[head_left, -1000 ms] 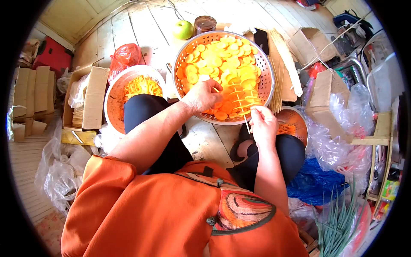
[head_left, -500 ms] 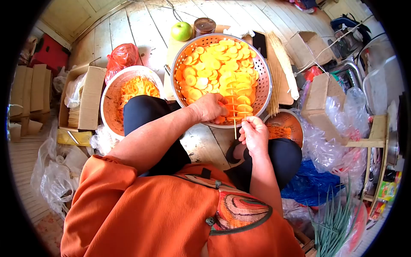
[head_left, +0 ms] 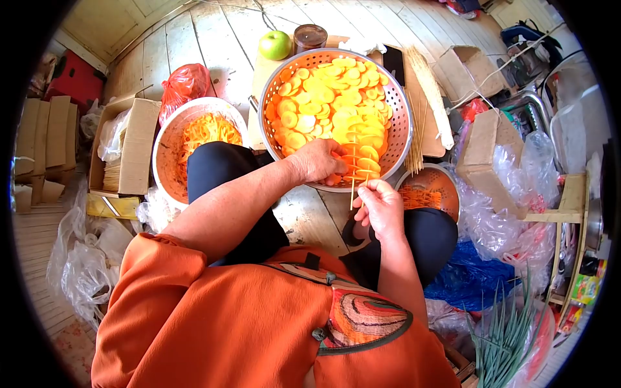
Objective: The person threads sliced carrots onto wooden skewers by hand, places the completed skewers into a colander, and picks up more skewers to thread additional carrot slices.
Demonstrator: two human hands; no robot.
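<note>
A metal colander (head_left: 402, 123) full of thin orange slices (head_left: 317, 97) is in front of me. Several slices are threaded, spaced apart, on a thin wooden skewer (head_left: 352, 194) over its near rim. My left hand (head_left: 317, 161) is closed at the left side of the threaded slices, its fingertips partly hidden by them. My right hand (head_left: 380, 205) pinches at the near end of the slices, just right of the skewer's bare end. Whether it grips a slice edge or a second stick is too small to tell.
A white basin (head_left: 163, 149) of orange strips stands left, a smaller metal bowl (head_left: 451, 194) right. Loose skewers (head_left: 417, 139) lie beside the colander. A green apple (head_left: 275, 45) and brown jar (head_left: 310, 37) stand behind it. Cardboard boxes and plastic bags flank both sides.
The skewer with its slices has swung from a slant to nearly upright in view and come nearer to me. My right hand has moved down and left; my left hand has shifted slightly lower.
</note>
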